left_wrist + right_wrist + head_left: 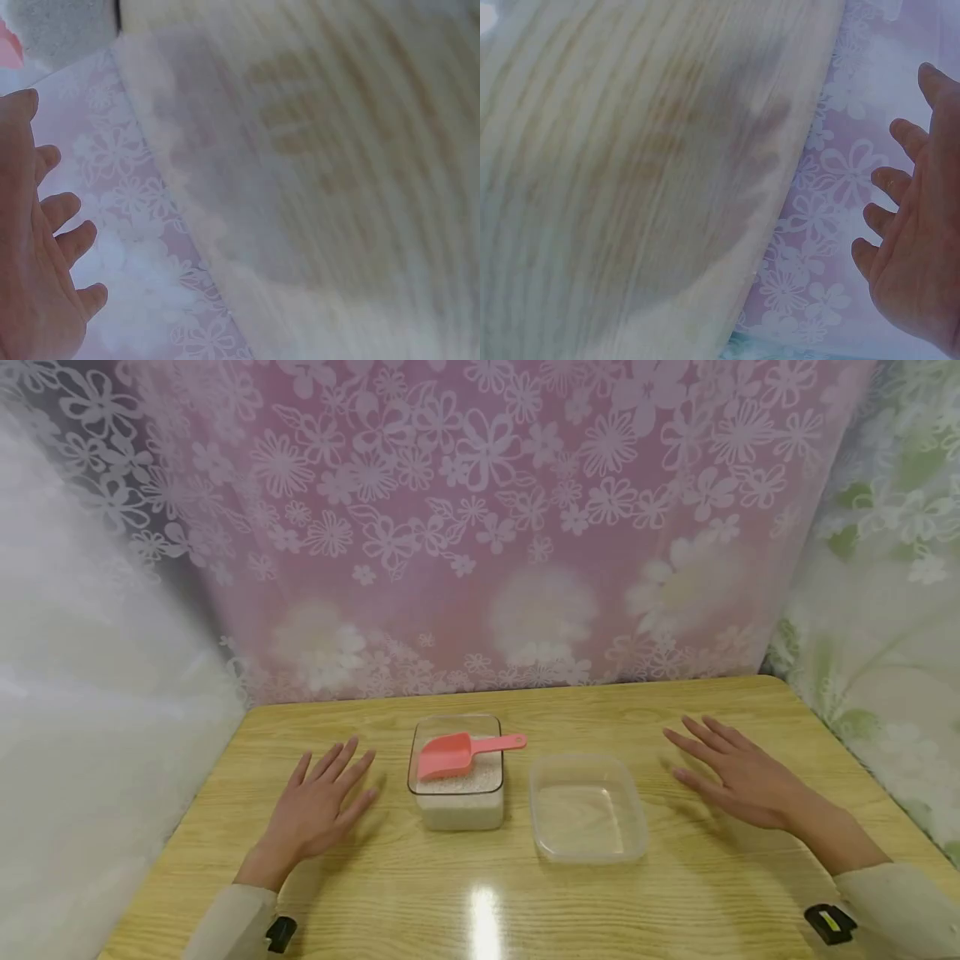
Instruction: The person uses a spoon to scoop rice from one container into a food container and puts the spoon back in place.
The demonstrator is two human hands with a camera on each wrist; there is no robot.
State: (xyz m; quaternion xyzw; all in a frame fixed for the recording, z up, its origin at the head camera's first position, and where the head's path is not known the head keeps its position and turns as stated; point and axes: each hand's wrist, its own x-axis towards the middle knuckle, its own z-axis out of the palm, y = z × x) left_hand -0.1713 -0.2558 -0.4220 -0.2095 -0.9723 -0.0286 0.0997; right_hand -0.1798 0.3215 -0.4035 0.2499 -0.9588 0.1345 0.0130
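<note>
A transparent square container point(461, 812) with a dark rim stands on the table, filled with fine white grains that look like rice. On top of it lies a pink scoop point(450, 756), its handle reaching past the rim to the right. Beside it is a second transparent container point(588, 852), with the wood grain showing through its bottom. My left hand point(318, 810) is left of the filled container, fingers spread and holding nothing. To the right of the second container is my right hand point(738, 777), fingers extended, also holding nothing. Both wrist views show the hands apart from the containers.
The wood-grain table point(405, 910) has a glossy surface with a bright reflection near the front. A pink floral curtain point(480, 527) hangs behind its back edge. Pale sheets hang at the left and right sides. Each sleeve has a black device at the wrist.
</note>
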